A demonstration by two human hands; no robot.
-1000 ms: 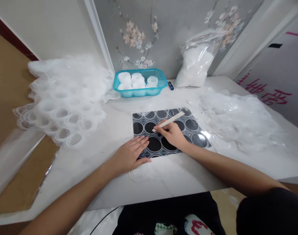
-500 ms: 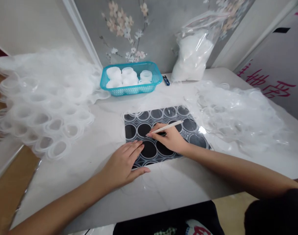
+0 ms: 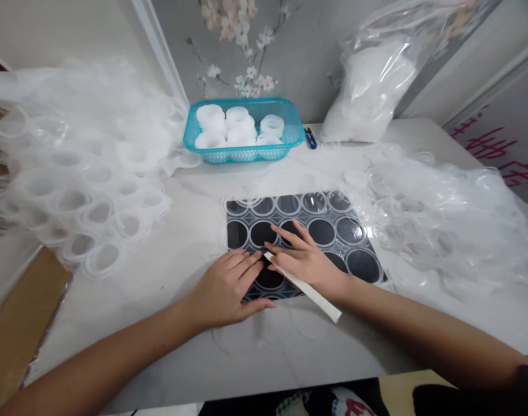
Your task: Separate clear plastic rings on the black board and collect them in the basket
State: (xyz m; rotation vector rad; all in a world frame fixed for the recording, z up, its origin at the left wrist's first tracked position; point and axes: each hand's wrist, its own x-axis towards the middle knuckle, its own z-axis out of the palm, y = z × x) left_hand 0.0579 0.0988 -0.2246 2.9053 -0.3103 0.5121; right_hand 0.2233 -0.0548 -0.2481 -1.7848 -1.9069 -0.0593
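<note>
One white strip (image 3: 318, 299) at a dark patterned sheet (image 3: 322, 231)

The left hand (image 3: 225, 289) lies on the sheet's near-left part, fingers extended, grasping nothing visible. The right hand (image 3: 316, 267) pinches the strip near one end—other fingers partly spread. Stacked rings (image 3: 211, 118) occupy the blue basket (image 3: 242, 155), apparently finished; ringed film (image 3: 103, 150) lies heaped nearby—how much remains cannot be told.

At the left, a heap of clear ringed sheets (image 3: 112, 150) blocks the way; at the right, another pile (image 3: 446, 214) does. Across the upper middle, a blue basket (image 3: 244, 130) obstructs; open tabletop (image 3: 190, 211) offers a lane below it.
</note>
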